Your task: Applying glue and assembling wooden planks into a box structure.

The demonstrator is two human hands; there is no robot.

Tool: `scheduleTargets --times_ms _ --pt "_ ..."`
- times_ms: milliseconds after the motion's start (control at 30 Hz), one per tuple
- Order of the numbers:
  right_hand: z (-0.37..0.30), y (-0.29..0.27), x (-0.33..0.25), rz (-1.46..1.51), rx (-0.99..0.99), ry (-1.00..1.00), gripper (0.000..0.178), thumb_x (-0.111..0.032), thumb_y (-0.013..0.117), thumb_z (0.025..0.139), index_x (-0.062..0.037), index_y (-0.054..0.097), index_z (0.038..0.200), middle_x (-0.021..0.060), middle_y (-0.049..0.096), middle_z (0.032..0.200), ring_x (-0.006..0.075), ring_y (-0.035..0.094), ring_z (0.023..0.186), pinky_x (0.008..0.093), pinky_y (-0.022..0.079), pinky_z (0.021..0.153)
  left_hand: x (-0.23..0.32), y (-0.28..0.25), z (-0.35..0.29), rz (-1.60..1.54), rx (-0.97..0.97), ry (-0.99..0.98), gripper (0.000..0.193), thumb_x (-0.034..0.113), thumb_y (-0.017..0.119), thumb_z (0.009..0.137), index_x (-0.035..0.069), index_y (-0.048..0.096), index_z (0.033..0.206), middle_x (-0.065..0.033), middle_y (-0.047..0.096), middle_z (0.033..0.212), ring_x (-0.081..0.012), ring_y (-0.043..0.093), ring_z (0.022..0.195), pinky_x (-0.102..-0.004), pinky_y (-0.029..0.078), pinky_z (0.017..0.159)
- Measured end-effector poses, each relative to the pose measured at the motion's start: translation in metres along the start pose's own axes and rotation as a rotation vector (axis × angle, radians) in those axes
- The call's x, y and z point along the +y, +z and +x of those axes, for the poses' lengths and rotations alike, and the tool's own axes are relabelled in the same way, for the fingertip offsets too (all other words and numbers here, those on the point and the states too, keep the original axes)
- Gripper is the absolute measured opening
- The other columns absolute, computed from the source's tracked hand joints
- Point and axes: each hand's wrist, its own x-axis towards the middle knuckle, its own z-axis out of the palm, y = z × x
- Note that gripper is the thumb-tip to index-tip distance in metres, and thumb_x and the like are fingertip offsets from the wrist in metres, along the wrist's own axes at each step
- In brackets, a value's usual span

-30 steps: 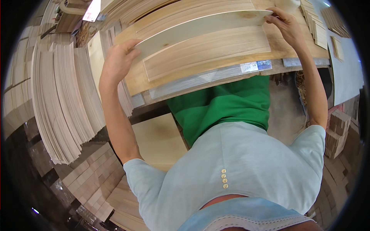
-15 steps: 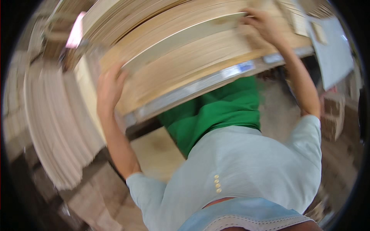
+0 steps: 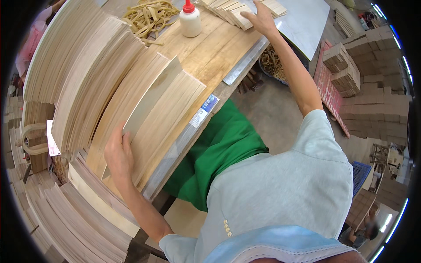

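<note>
Pale, thin and wooden, a long board is left of centre, held near its lower end by the left hand. At upper centre the right hand, fingers wide apart, is beside small flat wooden slats on the brown wooden surface.

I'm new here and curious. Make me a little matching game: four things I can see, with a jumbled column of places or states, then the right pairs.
Things:
1. Left hand
2. Right hand
3. Bottle
4. Strips

Places and states:
A. Tan, in a loose heap
B. At the small slats, thumb and fingers apart
C. Holding the thin board
D. White, upright, with a red cap

Pairs: 1-C, 2-B, 3-D, 4-A
</note>
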Motion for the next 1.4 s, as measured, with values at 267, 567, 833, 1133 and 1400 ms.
scheduleTargets --times_ms 267,567,833,1133,1400 --pt "-0.006 0.003 0.024 -0.233 -0.570 0.228 0.085 -0.054 0.073 0.068 0.0030 0.051 0.128 0.0275 0.059 0.116 0.0420 0.057 0.109 0.0421 0.044 0.097 -0.009 0.002 -0.005 -0.055 -0.033 -0.077 0.028 0.003 0.057 0.088 0.006 0.062 0.116 -0.0205 0.064 0.105 -0.0377 0.062 0.095 -0.0399 0.048 0.080" --pt "-0.012 -0.027 0.033 0.744 -0.403 0.550 0.055 -0.027 0.070 0.083 0.0022 0.052 0.125 0.0125 0.062 0.112 0.0239 0.062 0.099 0.0364 0.050 0.086 -0.014 0.004 -0.010 0.043 -0.032 -0.074 0.026 0.013 0.058 0.090 0.010 0.063 0.115 -0.0210 0.065 0.096 -0.0394 0.061 0.085 -0.0424 0.048 0.073" --pt "-0.058 -0.064 -0.158 0.769 -0.668 0.424 0.043 -0.019 0.067 0.086 0.0002 0.054 0.123 0.0081 0.065 0.094 0.0126 0.062 0.079 0.0261 0.051 0.058 -0.009 0.001 -0.011 0.028 -0.024 -0.106 0.027 0.014 0.059 0.089 0.013 0.063 0.116 -0.0191 0.065 0.097 -0.0384 0.062 0.085 -0.0430 0.048 0.072" --pt "-0.079 -0.050 -0.191 0.481 -0.651 0.265 0.044 -0.020 0.064 0.085 0.0007 0.055 0.122 0.0188 0.068 0.100 0.0270 0.067 0.090 0.0349 0.052 0.078 -0.008 0.005 -0.009 0.038 0.000 -0.058 0.025 0.011 0.059 0.088 0.012 0.064 0.113 -0.0164 0.066 0.103 -0.0363 0.063 0.090 -0.0414 0.049 0.076" --pt "-0.079 -0.054 -0.204 0.404 -0.666 0.085 0.041 -0.019 0.065 0.088 -0.0015 0.054 0.124 0.0141 0.068 0.100 0.0183 0.065 0.087 0.0304 0.052 0.076 -0.006 0.005 -0.010 0.045 -0.007 -0.070 0.025 0.011 0.059 0.088 0.012 0.064 0.113 -0.0151 0.066 0.103 -0.0344 0.063 0.091 -0.0402 0.050 0.077"
